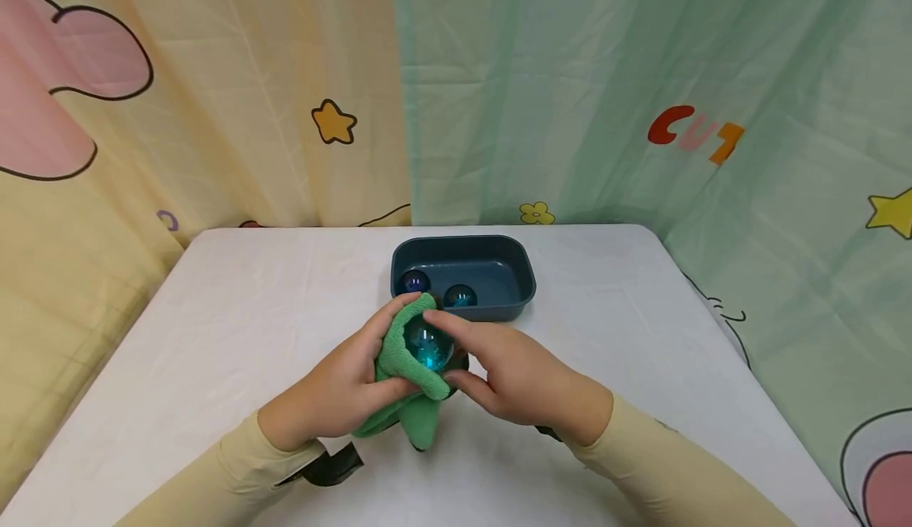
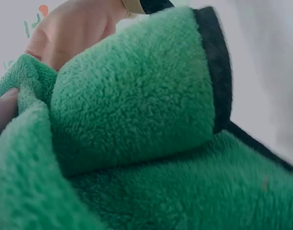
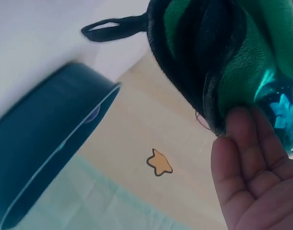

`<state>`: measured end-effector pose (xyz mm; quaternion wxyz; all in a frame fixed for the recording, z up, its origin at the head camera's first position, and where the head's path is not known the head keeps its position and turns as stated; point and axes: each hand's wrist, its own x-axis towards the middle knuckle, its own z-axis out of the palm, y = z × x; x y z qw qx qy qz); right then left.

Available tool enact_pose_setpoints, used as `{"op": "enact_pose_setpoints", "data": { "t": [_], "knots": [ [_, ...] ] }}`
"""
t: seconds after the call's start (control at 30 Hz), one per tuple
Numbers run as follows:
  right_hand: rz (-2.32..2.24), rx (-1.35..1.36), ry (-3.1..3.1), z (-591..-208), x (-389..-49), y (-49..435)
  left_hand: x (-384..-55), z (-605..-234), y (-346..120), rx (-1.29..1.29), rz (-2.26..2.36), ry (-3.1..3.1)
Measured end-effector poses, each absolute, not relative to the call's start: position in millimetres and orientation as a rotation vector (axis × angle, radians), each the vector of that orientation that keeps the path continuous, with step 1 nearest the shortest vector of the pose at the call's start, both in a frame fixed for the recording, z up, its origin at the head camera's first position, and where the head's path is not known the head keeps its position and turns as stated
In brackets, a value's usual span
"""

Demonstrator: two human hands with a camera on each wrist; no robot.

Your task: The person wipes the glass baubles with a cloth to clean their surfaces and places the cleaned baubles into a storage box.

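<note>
A clear glass ball (image 1: 428, 345) with bright blue inside sits in a fold of green towel (image 1: 419, 422), just in front of a container. My left hand (image 1: 335, 388) grips the towel from the left, thumb in front, wrapping it against the ball. From the right, my right hand (image 1: 530, 373) holds the ball between thumb and fingers. The right wrist view shows its fingers curled at the ball (image 3: 284, 112) and the dark-edged towel (image 3: 247, 72). Thick folds of towel (image 2: 137, 91) hide the ball in the left wrist view.
Behind the hands stands a dark blue rectangular container (image 1: 509, 311). Inside it lie a purplish ball (image 1: 414, 282) and a blue ball (image 1: 460, 296). A white cloth covers the table (image 1: 235, 313), with patterned curtains (image 1: 499, 100) along its far edge.
</note>
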<state>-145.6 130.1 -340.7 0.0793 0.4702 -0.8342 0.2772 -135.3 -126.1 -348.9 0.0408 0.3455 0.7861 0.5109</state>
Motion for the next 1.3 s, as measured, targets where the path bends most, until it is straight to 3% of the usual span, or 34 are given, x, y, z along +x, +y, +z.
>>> {"op": "enact_pose_setpoints", "data": {
  "t": [0.17,0.47,0.83,1.07,1.3],
  "knots": [
    [0.603,1.369,-2.373,-346.8,-147.8,130.4,-134.8,-348.2,-124.5,1.057,1.563,2.381],
    [0.989,1.087,-2.671,-344.4,-143.5,123.3,-133.9,-350.1,-122.5,1.078,1.511,2.412],
    [0.690,1.362,-2.556,-338.7,-146.5,128.7,-140.5,-349.6,-125.4,1.039,1.579,2.374],
    [0.529,1.329,-2.388,-345.1,-148.7,129.6,-140.2,-348.7,-123.3,1.052,1.570,2.360],
    [0.673,1.196,-2.589,-345.0,-146.7,125.3,-140.6,-349.2,-122.0,1.057,1.496,2.454]
  ]
}}
